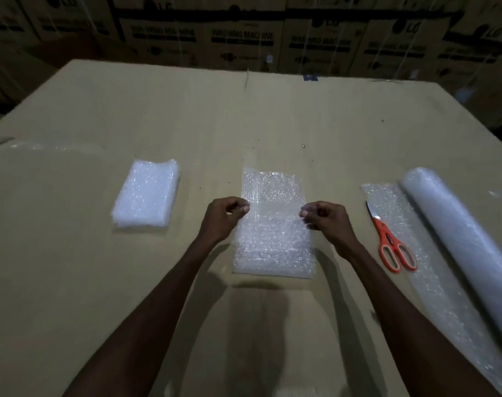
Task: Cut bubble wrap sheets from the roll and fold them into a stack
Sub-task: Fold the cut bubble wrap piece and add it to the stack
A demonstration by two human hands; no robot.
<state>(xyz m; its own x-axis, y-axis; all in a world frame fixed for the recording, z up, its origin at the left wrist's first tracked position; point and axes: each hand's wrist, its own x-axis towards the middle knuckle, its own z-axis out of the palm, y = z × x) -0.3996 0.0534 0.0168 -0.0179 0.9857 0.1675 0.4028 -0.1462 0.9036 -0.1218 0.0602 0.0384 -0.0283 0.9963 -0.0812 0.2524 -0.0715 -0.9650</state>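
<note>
A cut bubble wrap sheet (273, 242) lies in the middle of the cardboard work surface (72, 253), partly folded over itself. My left hand (225, 214) pinches its left edge and my right hand (327, 219) pinches its right edge, both at the fold line. A stack of folded sheets (145, 194) rests to the left. The bubble wrap roll (458, 239) lies at the right, with its unrolled end (433, 285) spread flat beside it.
Orange-handled scissors (391, 242) lie shut on the unrolled wrap, blades pointing away from me. Stacked washing machine cartons (244, 38) form a wall behind the far edge. A strip of clear tape (37, 146) runs along the left side.
</note>
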